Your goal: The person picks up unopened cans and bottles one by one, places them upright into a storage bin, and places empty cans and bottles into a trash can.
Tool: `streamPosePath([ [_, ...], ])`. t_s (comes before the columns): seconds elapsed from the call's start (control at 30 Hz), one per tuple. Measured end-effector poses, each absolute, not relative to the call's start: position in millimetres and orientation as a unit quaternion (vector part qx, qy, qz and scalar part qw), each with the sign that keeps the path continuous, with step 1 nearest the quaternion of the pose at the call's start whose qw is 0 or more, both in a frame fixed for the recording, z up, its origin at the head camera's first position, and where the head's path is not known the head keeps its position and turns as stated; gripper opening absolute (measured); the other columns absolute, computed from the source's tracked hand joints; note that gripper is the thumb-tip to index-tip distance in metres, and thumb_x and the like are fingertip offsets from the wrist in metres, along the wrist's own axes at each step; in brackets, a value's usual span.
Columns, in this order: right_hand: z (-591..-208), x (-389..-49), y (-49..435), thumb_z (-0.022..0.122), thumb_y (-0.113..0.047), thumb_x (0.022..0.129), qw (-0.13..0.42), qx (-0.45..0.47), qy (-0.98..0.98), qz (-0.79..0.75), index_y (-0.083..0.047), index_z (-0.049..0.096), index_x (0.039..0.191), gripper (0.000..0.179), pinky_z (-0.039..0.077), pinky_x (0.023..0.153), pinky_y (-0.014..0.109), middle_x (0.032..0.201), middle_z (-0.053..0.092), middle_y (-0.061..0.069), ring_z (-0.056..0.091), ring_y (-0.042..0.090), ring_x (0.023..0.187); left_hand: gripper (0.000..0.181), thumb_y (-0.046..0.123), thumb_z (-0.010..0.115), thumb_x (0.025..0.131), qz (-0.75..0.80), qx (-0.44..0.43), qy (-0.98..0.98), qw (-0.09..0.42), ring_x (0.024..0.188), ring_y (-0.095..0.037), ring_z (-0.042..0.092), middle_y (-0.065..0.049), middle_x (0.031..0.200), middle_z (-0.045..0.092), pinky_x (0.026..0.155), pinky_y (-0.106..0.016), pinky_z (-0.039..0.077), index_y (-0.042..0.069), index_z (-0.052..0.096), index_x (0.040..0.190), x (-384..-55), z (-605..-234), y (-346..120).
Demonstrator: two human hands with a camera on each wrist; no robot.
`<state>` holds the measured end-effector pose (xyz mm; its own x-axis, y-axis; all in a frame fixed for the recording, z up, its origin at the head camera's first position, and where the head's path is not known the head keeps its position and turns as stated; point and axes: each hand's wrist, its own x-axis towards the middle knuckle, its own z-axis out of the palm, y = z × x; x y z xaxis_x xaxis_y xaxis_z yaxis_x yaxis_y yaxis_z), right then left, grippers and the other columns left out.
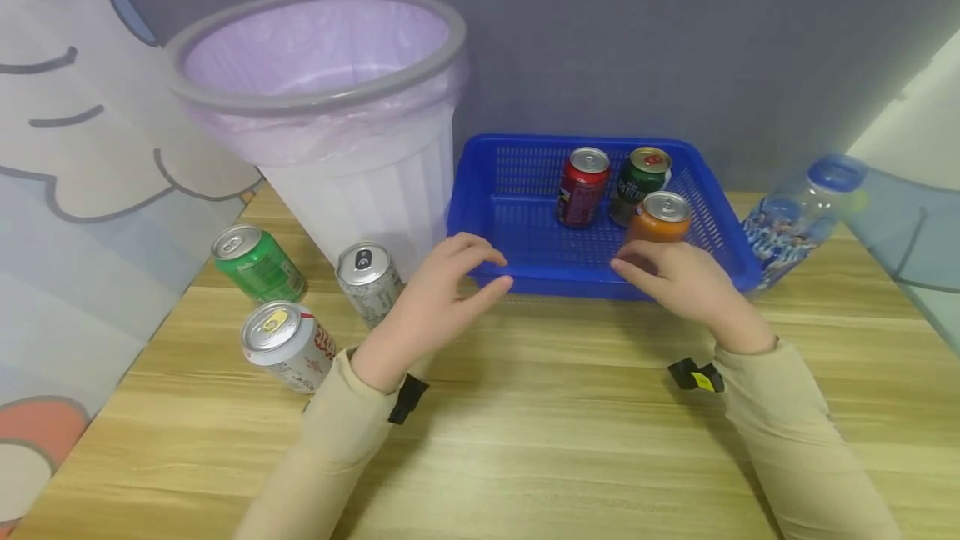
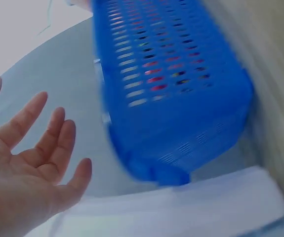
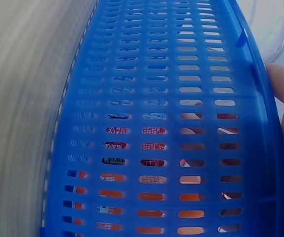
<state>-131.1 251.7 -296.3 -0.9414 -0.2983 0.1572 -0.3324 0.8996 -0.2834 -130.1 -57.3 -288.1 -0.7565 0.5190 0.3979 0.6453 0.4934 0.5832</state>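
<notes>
In the head view my left hand [image 1: 442, 298] hovers above the table at the blue basket's front left edge, fingers apart and bent, holding nothing. The left wrist view shows that hand [image 2: 33, 158] beside the basket [image 2: 176, 113], not touching it. My right hand [image 1: 682, 282] is over the front rim of the basket [image 1: 540, 283], close to an orange can [image 1: 660, 219]. Its thumb and forefinger are loosely bent with no can between them; its other fingers are hidden. A red can [image 1: 583, 190] and a dark green can [image 1: 637, 186] stand behind.
A white bin [image 1: 367, 190] with a purple liner stands left of the basket. Near it are a green can [image 1: 262, 265], a silver can [image 1: 371, 286] and a white can [image 1: 292, 348]. A clear bottle with a blue cap [image 1: 802, 215] leans at the basket's right.
</notes>
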Motion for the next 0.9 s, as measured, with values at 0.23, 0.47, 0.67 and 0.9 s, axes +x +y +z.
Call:
streamPosePath([
  [0.23, -296.5, -131.1, 251.5, 0.051, -0.039, 0.096, 0.056, 0.16, -0.974, 0.153, -0.013, 0.067, 0.1, 0.031, 0.051, 0.074, 0.048, 0.091, 0.071, 0.004, 0.067, 0.024, 0.083, 0.017, 0.014, 0.064, 0.088, -0.414, -0.357, -0.82, 0.17, 0.108, -0.02, 0.055, -0.007, 0.109, 0.062, 0.097, -0.036, 0.043, 0.006, 0.065, 0.103, -112.8, -273.7, -85.1],
  [0.47, -297.2, -130.8, 252.1, 0.051, -0.039, 0.096, 0.059, 0.16, -0.974, 0.151, -0.013, 0.067, 0.1, 0.031, 0.051, 0.073, 0.048, 0.091, 0.071, 0.004, 0.067, 0.023, 0.082, 0.016, 0.012, 0.063, 0.089, -0.424, -0.348, -0.809, 0.213, 0.106, -0.018, 0.056, -0.007, 0.108, 0.064, 0.095, -0.026, 0.041, 0.005, 0.066, 0.103, -105.6, -262.2, -116.5],
  [0.67, -297.6, -129.5, 252.0, 0.051, -0.039, 0.096, 0.065, 0.161, -0.973, 0.15, -0.013, 0.068, 0.1, 0.031, 0.051, 0.072, 0.048, 0.091, 0.071, 0.004, 0.067, 0.023, 0.08, 0.02, 0.008, 0.064, 0.087, -0.392, -0.3, -0.844, 0.212, 0.104, -0.017, 0.054, -0.008, 0.108, 0.063, 0.091, -0.028, 0.04, 0.003, 0.063, 0.107, -108.7, -252.5, -138.0],
  [0.9, -297.7, -129.5, 250.9, 0.051, -0.039, 0.096, 0.07, 0.162, -0.973, 0.146, -0.013, 0.068, 0.099, 0.031, 0.051, 0.073, 0.048, 0.091, 0.071, 0.004, 0.067, 0.024, 0.081, 0.025, 0.008, 0.063, 0.089, -0.364, -0.252, -0.875, 0.195, 0.11, -0.024, 0.053, -0.013, 0.114, 0.063, 0.093, -0.028, 0.036, 0.0, 0.06, 0.113, -111.7, -245.8, -160.7],
])
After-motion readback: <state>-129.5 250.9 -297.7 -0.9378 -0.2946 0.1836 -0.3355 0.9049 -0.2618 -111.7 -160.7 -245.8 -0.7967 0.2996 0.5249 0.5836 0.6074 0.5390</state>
